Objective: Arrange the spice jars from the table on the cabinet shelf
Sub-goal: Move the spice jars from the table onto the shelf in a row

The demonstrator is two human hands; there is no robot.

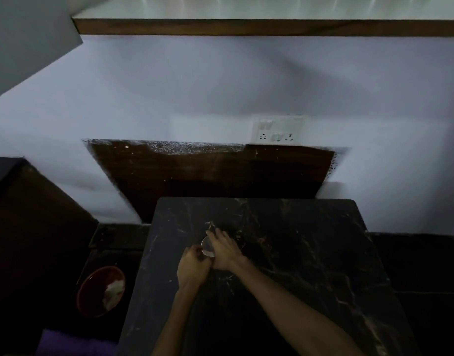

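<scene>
Both hands meet at one small clear spice jar [207, 246] near the middle of the dark tabletop [310, 253], a bit toward its left edge; the right hand [224, 250] has its fingers curled over the jar, and the left hand [193, 268] is curled up against it, maybe pinching its near end, but it is too dark to tell. I think this is the picking-up step, so next the jar needs a firm hold and a lift up to the shelf [246, 27] high on the wall. What is in the jar is too dim to see, and a red bowl [100, 291] down past the table's left edge holds something pale.
</scene>
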